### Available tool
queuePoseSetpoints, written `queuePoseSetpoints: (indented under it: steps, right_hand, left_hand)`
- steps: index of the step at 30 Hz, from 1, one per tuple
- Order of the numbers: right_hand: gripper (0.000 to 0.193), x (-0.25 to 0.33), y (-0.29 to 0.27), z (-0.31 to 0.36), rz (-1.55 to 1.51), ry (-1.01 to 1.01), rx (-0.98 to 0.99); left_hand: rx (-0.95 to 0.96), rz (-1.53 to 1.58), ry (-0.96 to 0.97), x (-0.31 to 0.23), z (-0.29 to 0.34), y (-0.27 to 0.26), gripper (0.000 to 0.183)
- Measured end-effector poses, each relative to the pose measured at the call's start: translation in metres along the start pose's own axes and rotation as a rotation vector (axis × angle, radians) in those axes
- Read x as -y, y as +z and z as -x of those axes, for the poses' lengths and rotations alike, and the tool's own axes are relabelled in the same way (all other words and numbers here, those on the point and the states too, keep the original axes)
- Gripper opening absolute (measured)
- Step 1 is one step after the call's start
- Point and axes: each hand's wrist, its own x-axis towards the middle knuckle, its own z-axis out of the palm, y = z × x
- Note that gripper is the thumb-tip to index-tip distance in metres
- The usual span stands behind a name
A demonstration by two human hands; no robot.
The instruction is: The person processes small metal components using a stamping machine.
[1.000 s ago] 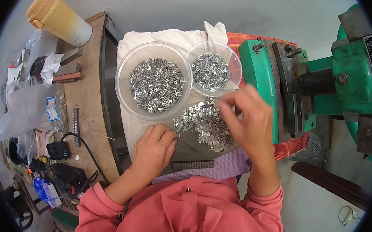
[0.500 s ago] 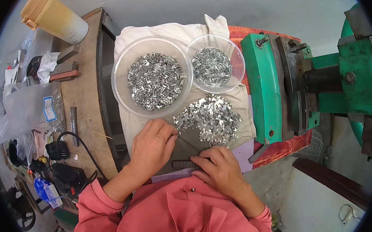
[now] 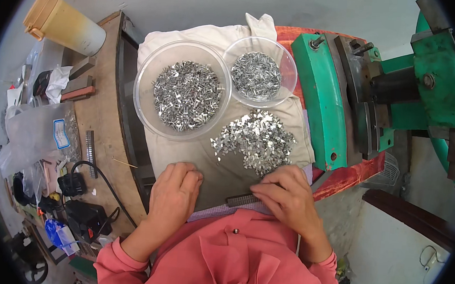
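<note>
A dark, narrow metal strip with small slots (image 3: pixel 241 200) lies on the cloth close to my body. My right hand (image 3: pixel 292 199) is closed at the strip's right end, with thumb and fingers covering that end. My left hand (image 3: pixel 173 196) rests on the cloth to the left of the strip, its fingers curled together. Whatever those fingers may hold is hidden. Beyond my hands spreads a loose pile of small shiny metal pieces (image 3: pixel 261 144). Behind it stand a large clear bowl (image 3: pixel 141 104) and a smaller clear bowl (image 3: pixel 290 88), both containing many small metal parts.
A green press with dark metal plates (image 3: pixel 319 106) stands to the right. Along the left runs a wooden bench (image 3: pixel 100 112) with a yellow-white container (image 3: pixel 70 20), plastic bags, a slotted metal bar (image 3: pixel 90 153) and a black cable (image 3: pixel 109 186). A beige cloth (image 3: pixel 158 150) covers the work surface.
My left hand has drawn back from the pile toward my body and slightly left. The metal strip and my right hand have shifted to the right.
</note>
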Motion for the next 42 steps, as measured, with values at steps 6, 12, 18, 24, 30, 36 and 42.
queuePoseSetpoints:
  steps: [6,12,18,24,30,36,42]
  right_hand:
    - [0.021,0.004,0.037,-0.049,0.063,-0.187,-0.076]
    - [0.011,0.006,0.048,-0.064,0.193,-0.229,-0.031]
    - [0.010,0.005,0.051,-0.061,0.183,-0.201,-0.119]
    - [0.010,0.001,0.035,-0.038,-0.044,-0.182,-0.036]
    - [0.010,0.000,0.037,-0.028,0.095,-0.111,-0.097]
    - [0.013,0.002,0.038,-0.019,0.130,-0.151,-0.145]
    - [0.024,0.013,0.040,0.014,0.042,-0.122,-0.131]
  left_hand:
    - [-0.027,-0.086,0.048,0.000,0.000,0.007,0.020]
    - [-0.015,-0.086,0.030,0.001,-0.002,0.008,0.019]
    - [-0.024,0.011,0.066,0.000,0.000,0.008,0.019]
    - [0.004,0.123,0.228,-0.016,0.010,0.028,0.022]
    - [0.065,0.041,0.272,-0.018,0.014,0.038,0.013]
    - [0.089,0.075,0.235,-0.017,0.017,0.036,0.018]
    - [0.080,0.103,0.240,-0.014,0.018,0.038,0.020]
